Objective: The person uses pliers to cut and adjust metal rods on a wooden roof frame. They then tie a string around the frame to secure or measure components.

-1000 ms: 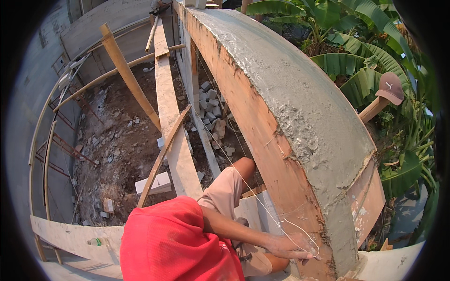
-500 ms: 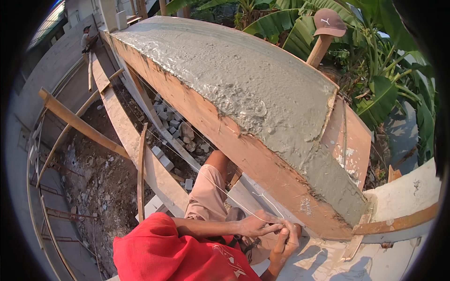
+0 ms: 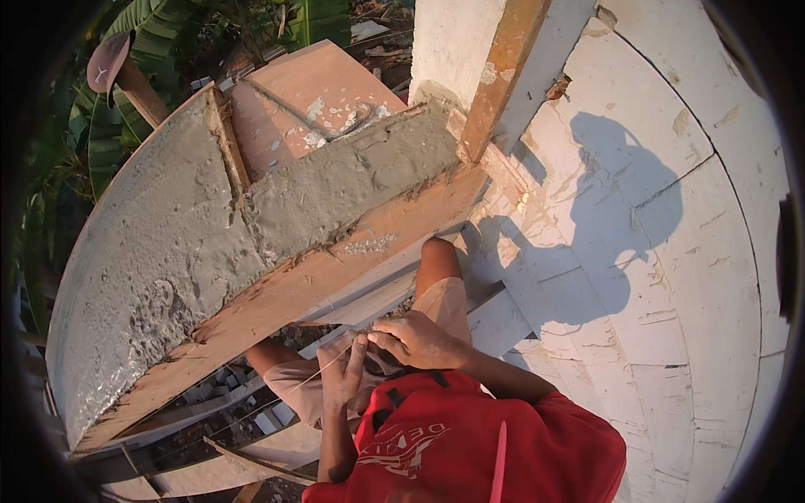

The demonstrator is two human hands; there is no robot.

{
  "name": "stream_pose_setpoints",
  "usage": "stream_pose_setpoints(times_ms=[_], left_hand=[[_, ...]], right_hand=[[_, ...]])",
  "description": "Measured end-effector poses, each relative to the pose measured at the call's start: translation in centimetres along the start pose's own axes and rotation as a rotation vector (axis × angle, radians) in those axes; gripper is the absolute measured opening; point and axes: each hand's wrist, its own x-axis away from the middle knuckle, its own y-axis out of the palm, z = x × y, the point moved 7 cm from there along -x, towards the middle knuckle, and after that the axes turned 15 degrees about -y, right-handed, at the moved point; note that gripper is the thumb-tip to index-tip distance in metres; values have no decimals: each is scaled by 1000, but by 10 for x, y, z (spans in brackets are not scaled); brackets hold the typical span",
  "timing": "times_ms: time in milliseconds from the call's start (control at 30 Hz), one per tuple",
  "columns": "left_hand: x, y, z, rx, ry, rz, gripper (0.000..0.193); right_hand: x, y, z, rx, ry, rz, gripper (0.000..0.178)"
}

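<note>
Both hands come together in front of my red shirt (image 3: 470, 444), above my lap. My left hand (image 3: 339, 367) is closed in a pinch on a thin pale string (image 3: 309, 382), which trails from it down to the left. Against its fingertips my right hand (image 3: 419, 339) is closed too, thumb and fingers pinched at the same spot. What lies exactly between the fingertips is too small to make out. Just beyond the hands runs the wooden side board (image 3: 335, 264) of a form filled with wet grey concrete (image 3: 184, 226).
A pale block wall (image 3: 671, 318) with my shadow on it rises at right. A wooden post (image 3: 507, 75) stands at the form's far end. A cap (image 3: 109, 63) hangs on a pole (image 3: 142, 94) at upper left. Planks (image 3: 251, 457) and rubble (image 3: 226, 381) lie below left.
My view has swung round to the right, so the block wall and my shadow now fill the right side. The hands stay together at the string.
</note>
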Motion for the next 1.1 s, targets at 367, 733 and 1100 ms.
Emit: stream_pose_setpoints(times_ms=[367, 733, 1100], left_hand=[[-3, -16, -21, 333, 31, 131, 26], [-11, -11, -19, 849, 41, -47, 24], [-17, -16, 15, 584, 180, 21, 21]], right_hand=[[-5, -6, 1, -197, 153, 42, 21], [-16, -29, -3, -102, 73, 254, 18], [-16, -51, -24, 71, 54, 349, 30]])
